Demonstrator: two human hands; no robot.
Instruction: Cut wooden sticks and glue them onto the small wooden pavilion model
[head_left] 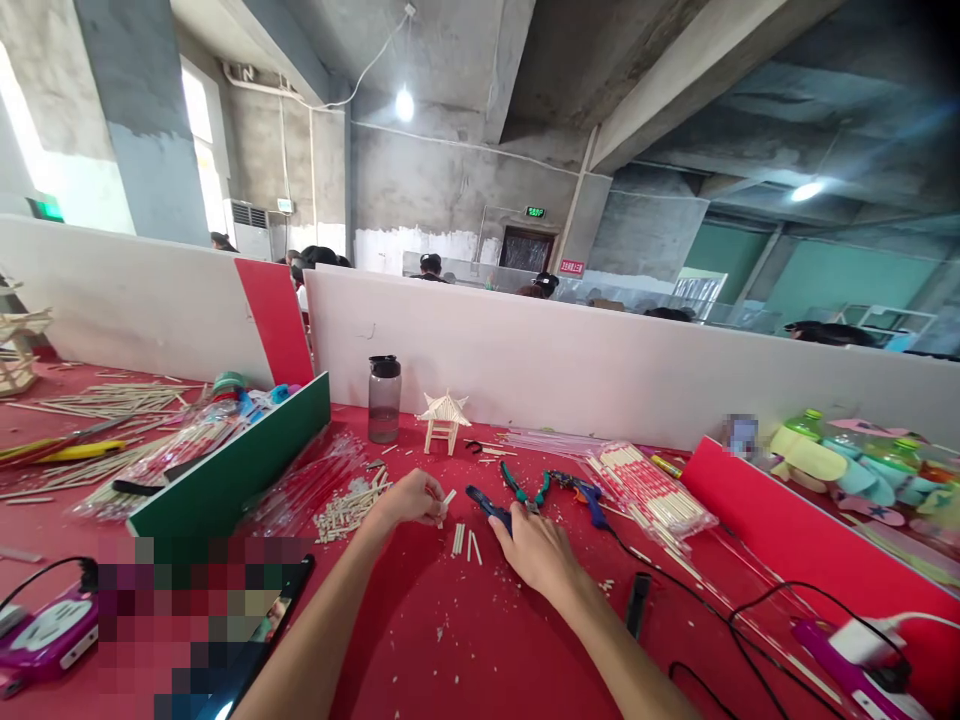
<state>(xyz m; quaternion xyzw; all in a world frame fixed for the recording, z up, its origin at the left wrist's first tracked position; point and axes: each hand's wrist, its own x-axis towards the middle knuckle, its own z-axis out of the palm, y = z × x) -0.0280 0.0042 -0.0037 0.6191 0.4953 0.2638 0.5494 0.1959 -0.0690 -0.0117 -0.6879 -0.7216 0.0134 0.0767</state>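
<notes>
My left hand (420,500) is closed in a pinch on a short pale wooden stick (449,497). To its right, my right hand (536,545) has its fingers wrapped over a dark blue hand tool (486,505); the tool's far part is hidden under the hand, so its kind is unclear. Several cut sticks (459,541) lie on the red table between the hands. Just beyond the right hand are green-handled pliers (517,485). A small pavilion model (444,420) made of sticks stands upright behind my left hand.
A heap of short sticks (351,508) lies left, near a dark water bottle (384,400). At right are a blue glue gun (592,500), its cable, and bagged sticks (652,490). A green divider (240,455), a red divider (817,530) and a white partition (525,350) bound the place.
</notes>
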